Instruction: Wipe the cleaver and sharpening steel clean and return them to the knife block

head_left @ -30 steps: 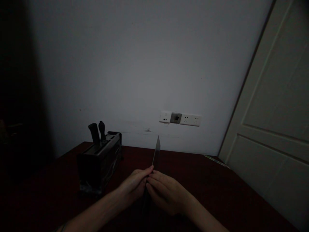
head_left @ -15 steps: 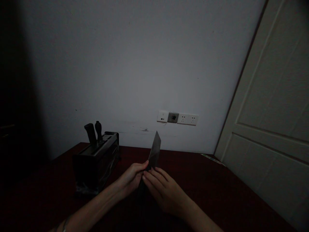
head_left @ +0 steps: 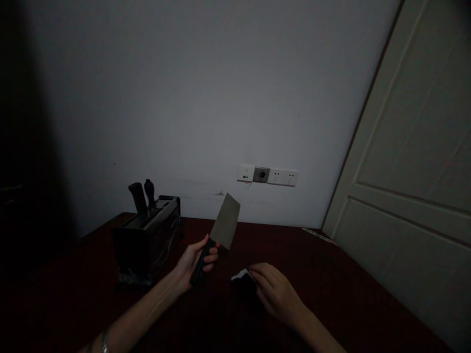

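Note:
My left hand (head_left: 194,262) is wrapped round the dark handle of a cleaver (head_left: 225,221). Its broad grey blade tilts up and to the right, flat side facing me. Lower and to the right, my right hand (head_left: 274,290) pinches a small crumpled white wipe (head_left: 240,275), whose material, tissue or cloth, is hard to tell in the dim light. The wipe is apart from the blade. Left of my hands stands a dark knife block (head_left: 145,245) with two black-handled tools (head_left: 138,198) upright in its slots.
The dark red table (head_left: 294,255) runs back to a pale wall (head_left: 221,98). A row of sockets and switches (head_left: 268,175) is set low in the wall. A light strip (head_left: 319,237) lies at the far right edge, near a panelled door (head_left: 405,196).
My right hand has come away from the cleaver, down and to the right, with the white wipe now showing in it. My left hand has turned the blade flat towards me, slightly leftward.

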`<state>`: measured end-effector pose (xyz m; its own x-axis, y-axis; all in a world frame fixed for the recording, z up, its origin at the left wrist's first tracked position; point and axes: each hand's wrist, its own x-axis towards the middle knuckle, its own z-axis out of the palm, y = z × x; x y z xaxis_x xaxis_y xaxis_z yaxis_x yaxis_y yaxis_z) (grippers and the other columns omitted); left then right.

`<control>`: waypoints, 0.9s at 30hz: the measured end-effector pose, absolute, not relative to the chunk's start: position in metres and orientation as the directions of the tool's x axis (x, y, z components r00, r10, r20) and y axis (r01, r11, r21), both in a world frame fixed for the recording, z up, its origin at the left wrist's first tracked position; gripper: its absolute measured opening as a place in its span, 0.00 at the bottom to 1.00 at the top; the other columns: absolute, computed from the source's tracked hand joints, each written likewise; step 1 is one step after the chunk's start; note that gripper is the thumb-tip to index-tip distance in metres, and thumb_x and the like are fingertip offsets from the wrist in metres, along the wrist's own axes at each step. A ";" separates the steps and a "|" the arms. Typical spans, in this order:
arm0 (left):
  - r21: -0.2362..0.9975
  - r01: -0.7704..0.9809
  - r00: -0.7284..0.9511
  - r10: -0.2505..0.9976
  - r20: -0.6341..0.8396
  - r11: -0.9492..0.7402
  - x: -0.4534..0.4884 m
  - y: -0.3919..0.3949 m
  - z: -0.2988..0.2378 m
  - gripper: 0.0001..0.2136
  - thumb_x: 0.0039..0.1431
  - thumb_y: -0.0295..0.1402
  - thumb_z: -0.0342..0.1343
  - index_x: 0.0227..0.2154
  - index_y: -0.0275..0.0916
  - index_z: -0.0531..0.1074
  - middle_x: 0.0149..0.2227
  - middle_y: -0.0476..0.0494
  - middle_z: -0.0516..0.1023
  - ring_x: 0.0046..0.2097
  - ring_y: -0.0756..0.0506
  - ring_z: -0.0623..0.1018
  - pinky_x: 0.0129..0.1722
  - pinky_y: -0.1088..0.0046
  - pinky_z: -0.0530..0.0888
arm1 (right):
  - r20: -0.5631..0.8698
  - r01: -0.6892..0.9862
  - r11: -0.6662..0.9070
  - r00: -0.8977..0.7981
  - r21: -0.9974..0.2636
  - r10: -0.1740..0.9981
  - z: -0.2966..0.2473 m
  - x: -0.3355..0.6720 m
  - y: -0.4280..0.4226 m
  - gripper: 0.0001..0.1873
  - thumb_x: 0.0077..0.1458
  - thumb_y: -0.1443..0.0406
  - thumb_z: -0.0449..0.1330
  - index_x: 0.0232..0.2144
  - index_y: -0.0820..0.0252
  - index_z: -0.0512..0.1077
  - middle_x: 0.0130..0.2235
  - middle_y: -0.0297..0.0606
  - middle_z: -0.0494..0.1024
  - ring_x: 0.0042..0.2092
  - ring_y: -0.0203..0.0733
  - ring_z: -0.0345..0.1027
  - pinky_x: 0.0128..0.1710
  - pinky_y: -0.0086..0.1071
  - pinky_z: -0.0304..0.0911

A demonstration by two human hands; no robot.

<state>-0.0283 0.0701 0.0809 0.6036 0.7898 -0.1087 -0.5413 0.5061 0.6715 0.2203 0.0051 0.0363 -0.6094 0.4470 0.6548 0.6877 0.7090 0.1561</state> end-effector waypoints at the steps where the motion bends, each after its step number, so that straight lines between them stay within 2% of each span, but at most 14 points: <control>1: 0.643 -0.559 0.610 0.785 -0.107 0.523 -0.029 0.069 0.077 0.13 0.61 0.37 0.45 0.31 0.29 0.65 0.22 0.52 0.58 0.17 0.58 0.58 0.12 0.85 0.53 | 0.624 0.675 0.725 -0.628 0.139 0.465 0.031 0.218 0.003 0.18 0.52 0.74 0.50 0.46 0.68 0.66 0.43 0.49 0.74 0.45 0.44 0.68 0.45 0.42 0.68; 3: 0.599 -0.582 0.625 0.774 -0.104 0.550 -0.030 0.064 0.070 0.12 0.61 0.36 0.44 0.31 0.30 0.64 0.21 0.53 0.57 0.17 0.58 0.56 0.11 0.85 0.51 | 0.556 0.670 0.736 -0.650 0.097 0.518 0.022 0.213 -0.001 0.19 0.52 0.73 0.51 0.48 0.65 0.65 0.46 0.47 0.73 0.48 0.44 0.67 0.49 0.44 0.65; 6: 0.538 -0.607 0.646 0.757 -0.096 0.585 -0.030 0.056 0.060 0.11 0.60 0.34 0.44 0.30 0.30 0.63 0.20 0.54 0.55 0.16 0.58 0.55 0.10 0.86 0.49 | 0.452 0.698 0.715 -0.648 0.033 0.612 0.010 0.211 -0.002 0.24 0.52 0.70 0.53 0.52 0.62 0.62 0.53 0.46 0.69 0.56 0.47 0.60 0.54 0.47 0.58; 9: 0.486 -0.642 0.645 0.760 -0.075 0.593 -0.031 0.049 0.050 0.10 0.60 0.34 0.45 0.30 0.30 0.62 0.20 0.55 0.53 0.15 0.59 0.54 0.10 0.87 0.49 | 0.389 0.730 0.683 -0.624 -0.020 0.678 -0.003 0.217 0.003 0.27 0.52 0.68 0.53 0.55 0.61 0.59 0.56 0.46 0.65 0.58 0.47 0.55 0.56 0.47 0.55; 15: 0.514 -0.652 0.651 0.759 0.001 0.558 -0.036 0.044 0.030 0.10 0.59 0.35 0.47 0.29 0.30 0.63 0.19 0.56 0.52 0.15 0.60 0.51 0.09 0.87 0.47 | 0.450 0.765 0.603 -0.467 -0.225 0.761 -0.032 0.226 0.014 0.25 0.54 0.68 0.53 0.55 0.61 0.59 0.55 0.47 0.66 0.55 0.45 0.61 0.53 0.41 0.60; 19: 0.576 -0.619 0.684 0.727 0.062 0.534 -0.038 0.047 0.016 0.11 0.58 0.37 0.49 0.28 0.31 0.63 0.19 0.54 0.56 0.14 0.59 0.50 0.09 0.87 0.47 | 0.529 0.696 0.627 -0.405 -0.351 0.746 -0.045 0.227 0.018 0.24 0.55 0.66 0.53 0.54 0.58 0.59 0.54 0.46 0.67 0.54 0.45 0.62 0.52 0.43 0.61; 22: 0.594 -0.604 0.714 0.692 0.108 0.531 -0.041 0.049 0.008 0.12 0.59 0.38 0.47 0.28 0.32 0.64 0.17 0.55 0.56 0.13 0.59 0.47 0.09 0.86 0.47 | 0.568 0.631 0.633 -0.345 -0.449 0.747 -0.049 0.226 0.021 0.18 0.56 0.64 0.52 0.50 0.58 0.65 0.51 0.45 0.71 0.52 0.45 0.65 0.51 0.43 0.62; 24: 0.581 -0.608 0.725 0.676 0.128 0.542 -0.043 0.049 0.005 0.13 0.59 0.38 0.46 0.29 0.32 0.64 0.16 0.56 0.54 0.13 0.59 0.45 0.09 0.86 0.48 | 0.574 0.591 0.595 -0.255 -0.544 0.778 -0.048 0.226 0.023 0.15 0.56 0.62 0.52 0.45 0.59 0.69 0.46 0.44 0.75 0.47 0.45 0.69 0.48 0.42 0.65; 27: 0.569 -0.597 0.749 0.647 0.143 0.566 -0.045 0.048 0.001 0.13 0.60 0.39 0.46 0.29 0.32 0.65 0.15 0.57 0.53 0.13 0.58 0.44 0.08 0.85 0.48 | 0.559 0.508 0.485 -0.008 -0.712 0.829 -0.040 0.226 0.032 0.16 0.53 0.58 0.55 0.39 0.61 0.73 0.38 0.43 0.78 0.40 0.47 0.73 0.41 0.40 0.68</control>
<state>-0.0452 0.0481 0.0013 0.7491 0.6469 0.1427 -0.5969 0.5656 0.5691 0.2263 0.0316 -0.0395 -0.0083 0.8289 0.5594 0.5079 0.4854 -0.7117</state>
